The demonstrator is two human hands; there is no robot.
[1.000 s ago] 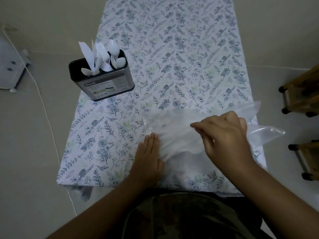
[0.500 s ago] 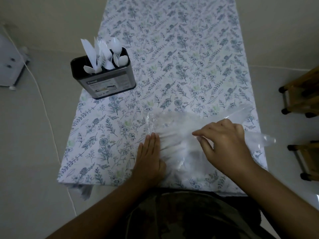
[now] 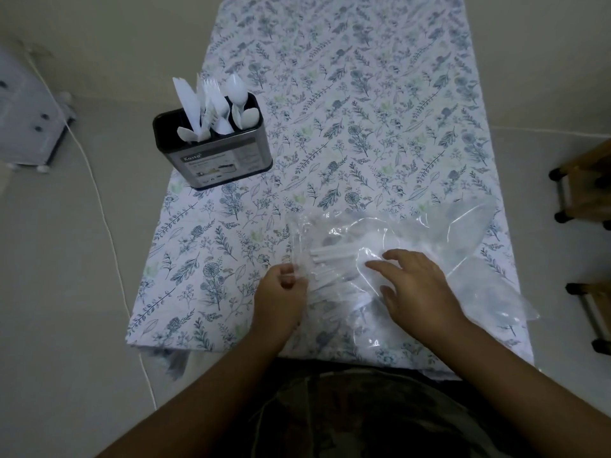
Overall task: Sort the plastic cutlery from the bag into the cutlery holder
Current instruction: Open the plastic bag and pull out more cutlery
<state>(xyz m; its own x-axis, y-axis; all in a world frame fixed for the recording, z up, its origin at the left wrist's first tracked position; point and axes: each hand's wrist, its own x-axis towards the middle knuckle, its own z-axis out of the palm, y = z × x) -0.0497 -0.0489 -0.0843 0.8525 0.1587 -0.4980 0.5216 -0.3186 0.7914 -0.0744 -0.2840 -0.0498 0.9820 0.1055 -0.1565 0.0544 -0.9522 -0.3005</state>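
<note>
Clear, crinkled plastic bag [image 3: 413, 246] lies on the near end of the floral tablecloth [image 3: 330, 110], white plastic cutlery [image 3: 334, 252] bunched inside. Your left hand [image 3: 281, 295] pinches the bag's left edge; your right hand [image 3: 416, 285] rests spread on top. Expect light, stiff, slippery pieces and limp film. Grip handles, not tines. The dark rectangular cutlery holder [image 3: 215, 157] stands well apart, far left.

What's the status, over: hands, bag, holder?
Left hand pinches bag edge. Right hand rests spread on bag. Cutlery holder part-filled, far left. Nothing blocking.
</note>
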